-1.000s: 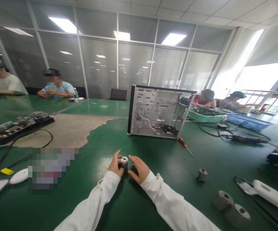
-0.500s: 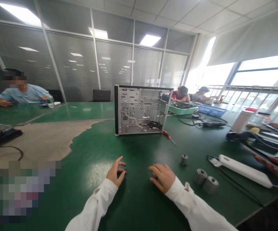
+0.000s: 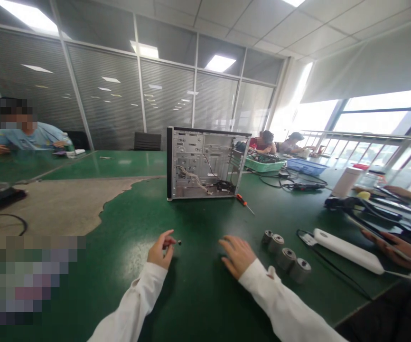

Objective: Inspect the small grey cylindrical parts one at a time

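My left hand (image 3: 161, 250) is over the green table, its fingers curved and apart. Just beyond its fingertips is a tiny dark metal piece (image 3: 179, 242), seemingly apart from them. My right hand (image 3: 238, 256) hovers low over the table or rests on it, palm down with the fingers spread and nothing seen in them. To its right stand several silver metal cylinders in a slanting row, from a small one (image 3: 267, 236) at the far end to a larger one (image 3: 301, 270) nearest me. Each has a dark mark on its top.
An open computer case (image 3: 205, 164) stands ahead, an orange-handled screwdriver (image 3: 244, 203) beside it. A white power strip (image 3: 348, 251) and cables lie right. Green (image 3: 265, 164) and blue (image 3: 307, 166) baskets stand farther back. Co-workers sit around; another person's hand (image 3: 392, 249) is at right.
One more metal cylinder now stands in the row. My right fingers have spread from a curl. The tiny piece now shows by my left hand. The view has turned slightly right.
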`<state>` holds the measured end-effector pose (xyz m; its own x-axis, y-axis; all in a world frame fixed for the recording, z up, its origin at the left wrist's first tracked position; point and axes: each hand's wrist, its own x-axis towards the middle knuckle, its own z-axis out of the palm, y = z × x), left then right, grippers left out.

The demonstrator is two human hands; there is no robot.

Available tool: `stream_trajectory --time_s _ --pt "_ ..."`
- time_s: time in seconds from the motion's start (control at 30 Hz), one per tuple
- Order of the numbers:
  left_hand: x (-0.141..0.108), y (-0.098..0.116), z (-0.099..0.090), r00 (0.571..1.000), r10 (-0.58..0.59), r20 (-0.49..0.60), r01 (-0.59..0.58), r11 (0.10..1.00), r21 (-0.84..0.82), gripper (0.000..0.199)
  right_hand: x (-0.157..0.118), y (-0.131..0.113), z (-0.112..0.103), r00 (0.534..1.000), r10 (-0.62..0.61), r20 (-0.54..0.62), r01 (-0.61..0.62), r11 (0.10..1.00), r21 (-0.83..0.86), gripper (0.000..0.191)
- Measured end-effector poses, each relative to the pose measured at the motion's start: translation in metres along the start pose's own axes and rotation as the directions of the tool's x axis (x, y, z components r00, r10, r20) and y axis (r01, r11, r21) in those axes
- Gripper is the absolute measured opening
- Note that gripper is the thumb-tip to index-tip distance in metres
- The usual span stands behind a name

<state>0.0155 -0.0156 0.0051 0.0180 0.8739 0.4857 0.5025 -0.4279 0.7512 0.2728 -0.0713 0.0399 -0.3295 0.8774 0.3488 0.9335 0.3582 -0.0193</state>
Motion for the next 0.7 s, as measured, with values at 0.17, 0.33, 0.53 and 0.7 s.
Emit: stream_trajectory --time_s 0.17,0.33,0.53,0.7 --pt "0.013 -0.017 -0.015 0.971 -0.139 -0.193 0.115 0.984 -0.133 0.036 0.047 -0.072 0.034 0.975 -0.219 0.028 0.211 0.962 0.173 0.055" --pt "0.021 -0.035 -0.030 0.895 -0.291 -0.338 0.176 0.927 -0.332 0.034 0.094 -0.096 0.059 0.960 -0.277 -0.030 0.279 0.953 0.117 0.029" --pt "0.024 -0.040 -0.034 0.872 -0.352 -0.340 0.216 0.900 -0.379 0.031 0.081 -0.079 0.055 0.940 -0.340 -0.010 0.340 0.937 0.083 0.026" --pt "0.026 -0.038 -0.026 0.882 -0.366 -0.298 0.232 0.886 -0.401 0.031 0.026 -0.004 0.015 0.992 -0.094 -0.083 0.092 0.995 -0.027 0.026"
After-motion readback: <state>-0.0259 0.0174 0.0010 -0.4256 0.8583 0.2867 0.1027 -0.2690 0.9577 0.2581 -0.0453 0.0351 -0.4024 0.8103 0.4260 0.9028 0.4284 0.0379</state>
